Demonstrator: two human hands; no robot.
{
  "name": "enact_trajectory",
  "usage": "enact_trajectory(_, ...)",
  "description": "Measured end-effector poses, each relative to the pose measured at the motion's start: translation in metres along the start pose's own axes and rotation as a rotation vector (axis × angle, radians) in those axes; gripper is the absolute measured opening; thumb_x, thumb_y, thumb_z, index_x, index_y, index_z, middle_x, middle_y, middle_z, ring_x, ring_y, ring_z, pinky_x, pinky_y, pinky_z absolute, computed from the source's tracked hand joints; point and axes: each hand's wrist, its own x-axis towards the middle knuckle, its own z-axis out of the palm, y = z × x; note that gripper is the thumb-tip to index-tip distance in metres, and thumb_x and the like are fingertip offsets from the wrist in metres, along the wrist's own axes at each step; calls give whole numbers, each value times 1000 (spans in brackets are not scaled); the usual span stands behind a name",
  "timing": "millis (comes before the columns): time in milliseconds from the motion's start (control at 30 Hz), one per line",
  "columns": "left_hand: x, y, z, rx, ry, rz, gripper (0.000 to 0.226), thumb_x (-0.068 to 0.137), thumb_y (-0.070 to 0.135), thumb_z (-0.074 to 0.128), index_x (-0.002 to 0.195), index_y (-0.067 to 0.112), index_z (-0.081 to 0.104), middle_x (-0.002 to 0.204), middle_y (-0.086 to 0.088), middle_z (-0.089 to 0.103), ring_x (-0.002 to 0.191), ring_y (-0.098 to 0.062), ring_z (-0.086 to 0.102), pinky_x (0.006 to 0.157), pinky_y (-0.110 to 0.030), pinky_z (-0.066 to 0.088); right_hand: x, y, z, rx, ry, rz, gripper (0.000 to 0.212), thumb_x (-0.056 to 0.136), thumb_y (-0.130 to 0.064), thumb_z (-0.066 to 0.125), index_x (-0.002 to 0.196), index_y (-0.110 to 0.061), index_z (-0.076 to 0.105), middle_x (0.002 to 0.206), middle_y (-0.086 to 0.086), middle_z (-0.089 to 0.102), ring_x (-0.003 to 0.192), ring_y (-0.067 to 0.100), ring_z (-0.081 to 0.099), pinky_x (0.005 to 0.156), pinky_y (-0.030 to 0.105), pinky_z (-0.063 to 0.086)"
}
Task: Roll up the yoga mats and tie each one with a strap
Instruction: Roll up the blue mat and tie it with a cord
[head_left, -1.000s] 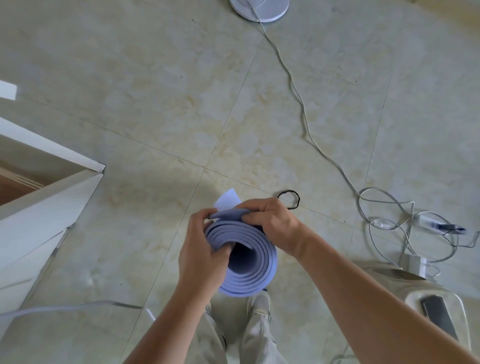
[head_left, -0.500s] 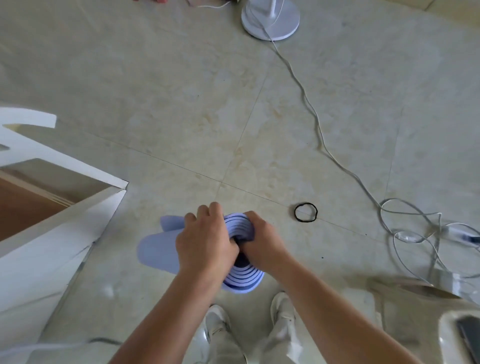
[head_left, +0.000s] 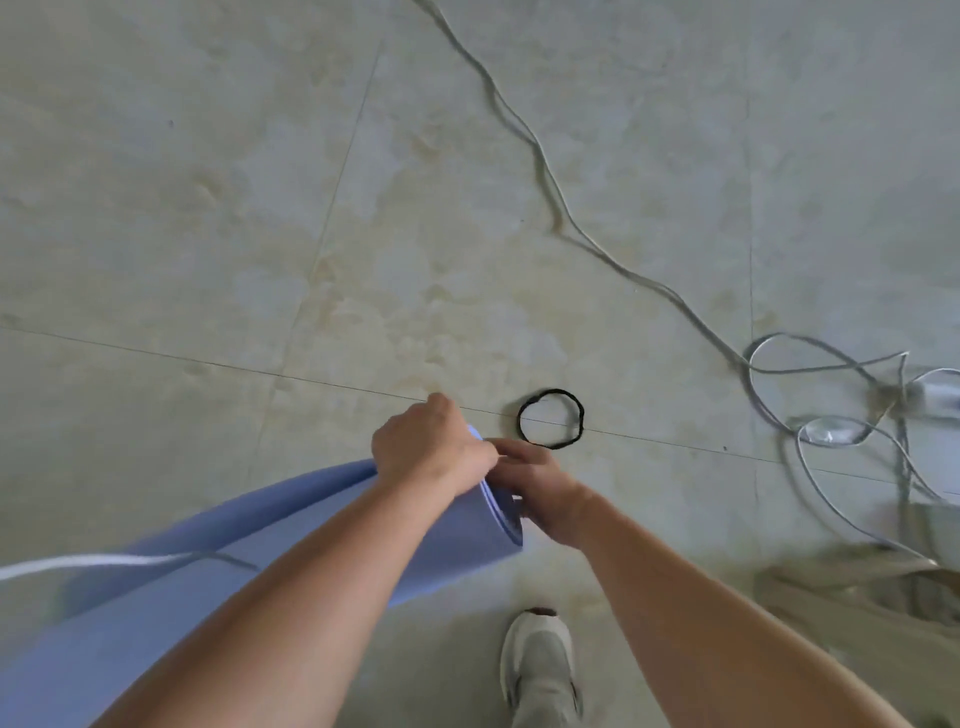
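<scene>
A rolled blue yoga mat (head_left: 249, 525) lies slanted across the lower left, its right end raised near the middle. My left hand (head_left: 426, 447) grips that end from above, fingers curled over the roll. My right hand (head_left: 530, 483) holds the same end from the right side, fingers at the roll's open end. A black elastic strap (head_left: 551, 418) lies as a loop on the tiled floor just beyond my right hand, untouched.
A white cable (head_left: 550, 182) runs from the top to a tangle of cables and a power strip (head_left: 930, 395) at the right. Another white cord (head_left: 93, 561) crosses the mat at the left. My shoe (head_left: 540, 665) stands below.
The mat has swung from end-on to lying slanted out to the left. Both hands still hold its near end. The view has tipped down; the white cabinet and fan base are out of view.
</scene>
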Motion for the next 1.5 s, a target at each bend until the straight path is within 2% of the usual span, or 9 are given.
enact_trajectory(100, 55, 9, 26, 102, 83, 44, 14, 76, 30, 61, 73, 18, 52, 75, 0, 55, 77, -28, 54, 66, -27, 37, 57, 31, -43, 71, 323, 41, 18, 93, -13, 58, 108, -17, 66, 103, 6, 70, 82, 20, 64, 67, 29, 47)
enact_trajectory(200, 91, 12, 42, 153, 96, 48, 17, 76, 29, 62, 69, 18, 50, 67, 2, 46, 76, -27, 51, 66, -26, 36, 102, 59, -61, -610, 570, 8, 33, 91, -19, 58, 124, -20, 58, 122, 7, 57, 103, 28, 60, 77, 32, 46)
enact_trajectory(433, 108, 9, 43, 159, 68, 54, 14, 77, 27, 60, 70, 18, 52, 69, 2, 53, 64, -22, 50, 53, -24, 30, 128, 80, -60, -1085, 521, 54, 23, 101, -23, 50, 122, -16, 56, 127, 9, 39, 120, 28, 45, 84, 36, 46)
enact_trajectory(567, 79, -4, -5, 120, 123, 32, 16, 80, 26, 57, 70, 16, 51, 74, 0, 55, 75, -29, 53, 65, -28, 36, 83, 42, -49, -801, 504, -79, 18, 101, -23, 48, 113, -15, 59, 118, 2, 50, 98, 27, 61, 72, 33, 46)
enact_trajectory(767, -15, -66, -118, -34, 267, -56, 22, 90, 27, 55, 93, 9, 42, 110, -18, 66, 101, -39, 61, 72, -33, 35, -57, -82, 58, -357, 365, -445, 5, 97, -11, 54, 95, -16, 54, 84, 3, 67, 75, 21, 65, 66, 33, 47)
enact_trajectory(900, -107, -145, -186, -186, 396, -176, 24, 95, 26, 51, 108, 6, 47, 101, -20, 69, 95, -41, 64, 75, -39, 42, -140, -144, 147, -533, 220, -658, 7, 94, -12, 60, 92, -19, 59, 89, -5, 61, 80, 11, 56, 67, 13, 40)
enact_trajectory(1233, -370, -348, -191, -1103, 822, -706, 32, 95, 28, 65, 117, 8, 53, 94, -3, 61, 92, -33, 63, 72, -35, 43, -322, -182, 399, -1266, -359, -1416, 10, 76, -13, 68, 81, -18, 61, 87, -5, 60, 81, 20, 59, 63, 27, 52)
enact_trajectory(1367, -411, -377, -158, -1310, 893, -746, 33, 90, 40, 61, 112, 18, 50, 88, 13, 60, 81, -15, 61, 60, -25, 41, -347, -151, 446, -1522, -520, -1532, 37, 46, -3, 86, 70, -17, 61, 76, -3, 58, 70, 21, 57, 60, 25, 50)
enact_trajectory(1500, -421, -384, -146, -1673, 886, -725, 33, 94, 43, 58, 110, 15, 54, 96, 3, 63, 81, -5, 60, 62, -21, 42, -352, -140, 458, -1516, -543, -1523, 28, 63, 2, 80, 78, -16, 66, 83, -3, 60, 77, 23, 56, 63, 28, 52)
